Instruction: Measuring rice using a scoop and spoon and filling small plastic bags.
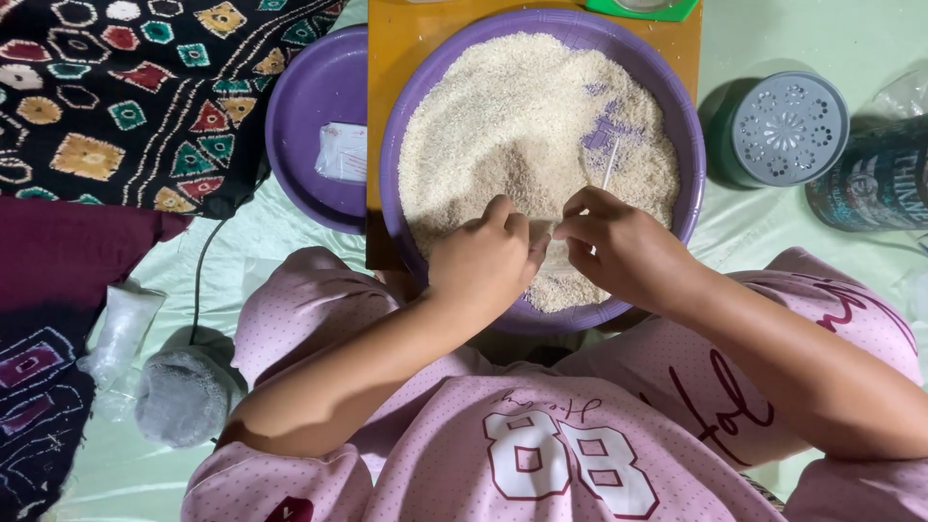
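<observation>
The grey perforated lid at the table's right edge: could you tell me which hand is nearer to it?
Right. The right hand lies below-left of the grey lid; the left hand sits farther left, over the rice.

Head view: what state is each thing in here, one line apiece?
Purple basin: full of rice, bare patch showing.
Rice: spread loose.
Left hand: curled, resting in the rice.
Right hand: pinching a thin white stick.
Purple plate: holding a small packet.
Perforated grey lid: on its container.
</observation>
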